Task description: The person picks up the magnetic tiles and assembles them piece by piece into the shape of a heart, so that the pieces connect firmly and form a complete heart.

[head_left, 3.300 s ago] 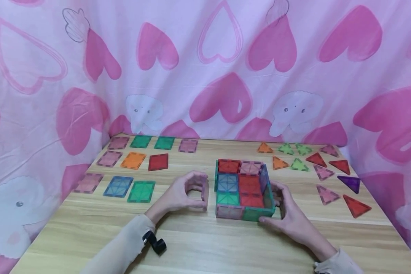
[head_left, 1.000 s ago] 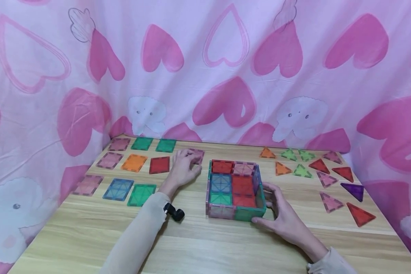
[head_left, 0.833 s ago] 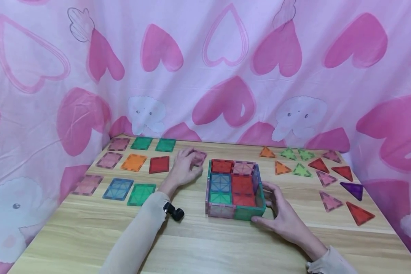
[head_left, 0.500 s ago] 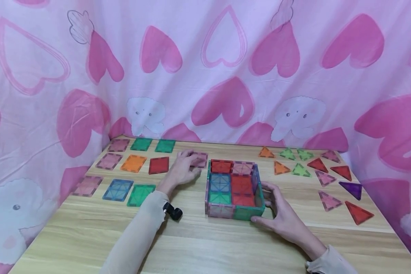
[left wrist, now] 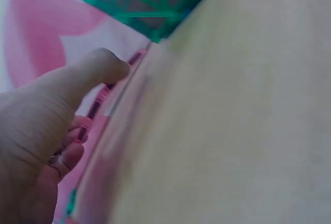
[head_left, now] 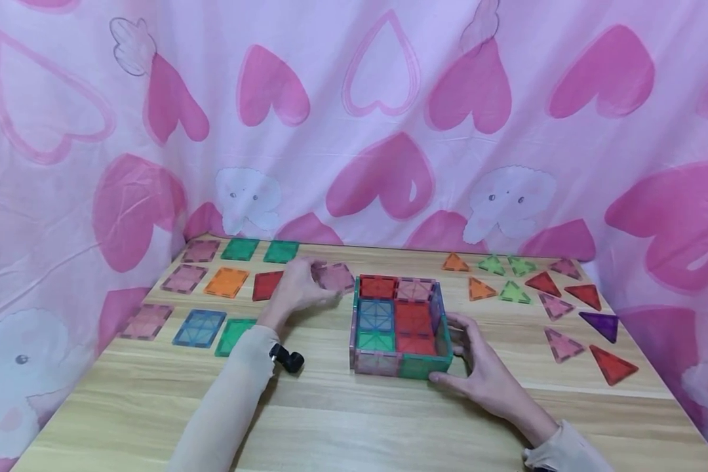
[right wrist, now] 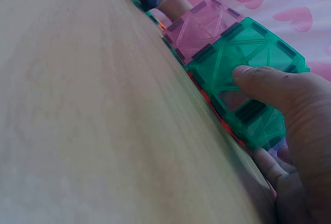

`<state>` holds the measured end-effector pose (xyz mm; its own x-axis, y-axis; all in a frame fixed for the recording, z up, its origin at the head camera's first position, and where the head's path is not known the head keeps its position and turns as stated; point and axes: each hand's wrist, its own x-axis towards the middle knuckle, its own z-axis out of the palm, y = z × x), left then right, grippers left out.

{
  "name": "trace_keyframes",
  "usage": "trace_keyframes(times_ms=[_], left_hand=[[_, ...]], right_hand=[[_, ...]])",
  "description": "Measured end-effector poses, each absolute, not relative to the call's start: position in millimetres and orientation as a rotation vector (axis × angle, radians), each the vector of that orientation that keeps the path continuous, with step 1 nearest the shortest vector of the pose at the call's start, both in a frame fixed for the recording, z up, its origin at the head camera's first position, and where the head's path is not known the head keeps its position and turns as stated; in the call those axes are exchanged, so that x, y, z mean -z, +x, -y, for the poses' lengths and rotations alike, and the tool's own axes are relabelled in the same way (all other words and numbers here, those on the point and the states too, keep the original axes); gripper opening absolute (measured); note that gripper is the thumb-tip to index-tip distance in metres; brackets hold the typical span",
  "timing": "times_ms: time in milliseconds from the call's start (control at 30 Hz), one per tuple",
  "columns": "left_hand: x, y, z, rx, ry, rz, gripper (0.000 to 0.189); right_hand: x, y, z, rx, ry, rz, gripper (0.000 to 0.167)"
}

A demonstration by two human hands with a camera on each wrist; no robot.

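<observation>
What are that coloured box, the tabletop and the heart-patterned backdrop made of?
Coloured box: probably glossy plastic; its walls are see-through and ribbed.
Tabletop: wood or printed laminate, judging by the grain; faint sheen.
Backdrop: apparently mostly matte fabric, hanging in soft folds, though plastic sheeting is possible.

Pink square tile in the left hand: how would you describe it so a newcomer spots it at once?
On the wooden table, find the open-topped box of coloured tiles. In the head view, look just left of its far left corner for the pink square tile. Unlike the other loose squares, three of them also pink, it is held by the left hand.
</observation>
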<state>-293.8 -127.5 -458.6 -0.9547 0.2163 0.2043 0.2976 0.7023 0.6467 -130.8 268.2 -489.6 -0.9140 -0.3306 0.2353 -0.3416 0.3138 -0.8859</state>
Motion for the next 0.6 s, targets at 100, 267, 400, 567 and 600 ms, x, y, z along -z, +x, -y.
trace_keyframes(times_ms=[100, 267, 400, 567, 600], left_hand=[[442.8, -291.7, 129.6, 1.151, -0.414, 2.652, 0.076], [409.8, -279.7, 114.7, 1.257, -0.538, 2.453, 0.071], [389.4, -267.0, 84.8, 1.296, -0.731, 2.447, 0.072], [384.0, -256.8, 47.9, 1.264, -0.969, 2.536, 0.071], [384.6, -255.6, 42.0, 1.248, -0.993, 2.560, 0.072]], right_hand=[[490.3, -130.1, -268.5, -1.716, 0.653, 2.533, 0.106], [489.1, -130.0, -272.0, -1.718, 0.646, 2.533, 0.106], [489.4, -130.6, -272.9, -1.722, 0.676, 2.517, 0.106], [490.2, -131.8, -268.8, -1.751, 0.705, 2.496, 0.106], [490.4, -132.3, -267.7, -1.759, 0.711, 2.493, 0.106]])
